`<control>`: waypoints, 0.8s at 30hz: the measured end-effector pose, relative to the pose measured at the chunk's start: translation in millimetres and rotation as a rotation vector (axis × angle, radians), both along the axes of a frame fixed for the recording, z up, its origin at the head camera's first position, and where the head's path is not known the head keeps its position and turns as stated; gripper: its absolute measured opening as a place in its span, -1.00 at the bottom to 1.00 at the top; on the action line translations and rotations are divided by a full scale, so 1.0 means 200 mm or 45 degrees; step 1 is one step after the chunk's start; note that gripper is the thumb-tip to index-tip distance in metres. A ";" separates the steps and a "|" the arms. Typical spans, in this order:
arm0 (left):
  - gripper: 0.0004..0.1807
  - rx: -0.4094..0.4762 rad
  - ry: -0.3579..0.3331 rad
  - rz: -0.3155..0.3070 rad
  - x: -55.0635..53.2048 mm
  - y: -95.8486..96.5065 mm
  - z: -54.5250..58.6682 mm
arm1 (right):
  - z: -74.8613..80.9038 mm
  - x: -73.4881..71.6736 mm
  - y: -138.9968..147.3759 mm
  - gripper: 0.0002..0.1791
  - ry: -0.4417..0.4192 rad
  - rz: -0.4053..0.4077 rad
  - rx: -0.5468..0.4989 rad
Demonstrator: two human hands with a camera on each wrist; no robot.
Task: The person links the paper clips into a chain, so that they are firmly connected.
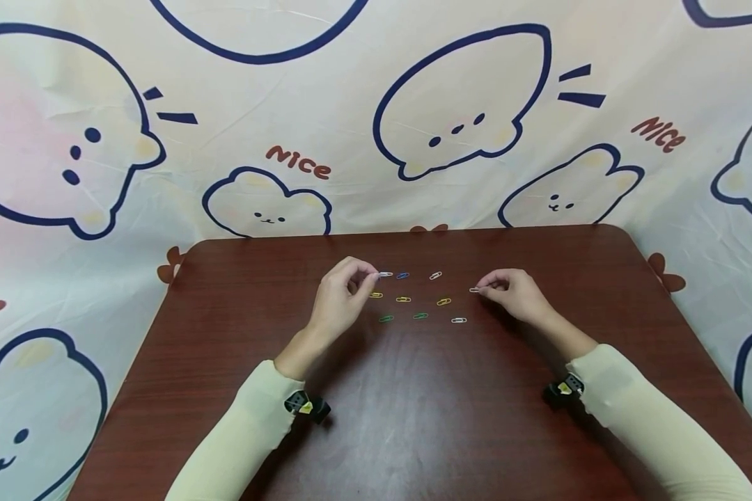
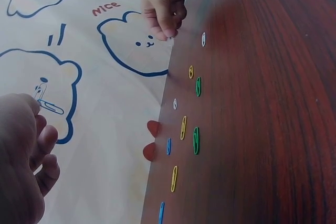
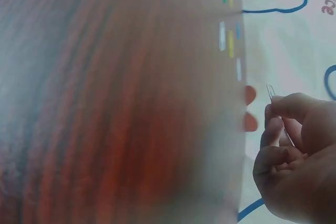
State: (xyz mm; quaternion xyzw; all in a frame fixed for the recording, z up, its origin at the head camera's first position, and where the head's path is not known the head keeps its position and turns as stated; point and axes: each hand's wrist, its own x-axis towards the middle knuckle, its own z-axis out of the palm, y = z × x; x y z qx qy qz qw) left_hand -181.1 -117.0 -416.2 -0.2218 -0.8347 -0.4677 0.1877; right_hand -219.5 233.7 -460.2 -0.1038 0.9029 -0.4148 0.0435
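Between the left hand (image 1: 341, 292) and right hand (image 1: 519, 295), loose on the table (image 1: 413, 403), lie three yellow paper clips (image 1: 404, 299), one just beside the left hand, two green paper clips (image 1: 420, 316), plus blue paper clips (image 1: 402, 275) and white paper clips (image 1: 436, 275). The left hand pinches two crossing paper clips (image 2: 51, 107); whether these interlock cannot be determined. The right hand pinches one pale paper clip (image 3: 271, 92), remaining fingers curled.
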 end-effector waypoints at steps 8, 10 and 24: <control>-0.95 0.006 0.016 -0.012 -0.01 0.02 0.01 | 0.15 0.03 -0.05 -0.92 0.028 0.023 -0.053; -0.95 0.010 0.021 -0.018 -0.01 0.02 0.01 | 0.18 0.04 -0.06 -0.92 0.050 0.026 -0.061; -0.95 0.001 0.035 -0.007 -0.01 0.07 0.04 | 0.36 0.08 -0.15 -0.86 0.071 0.048 -0.185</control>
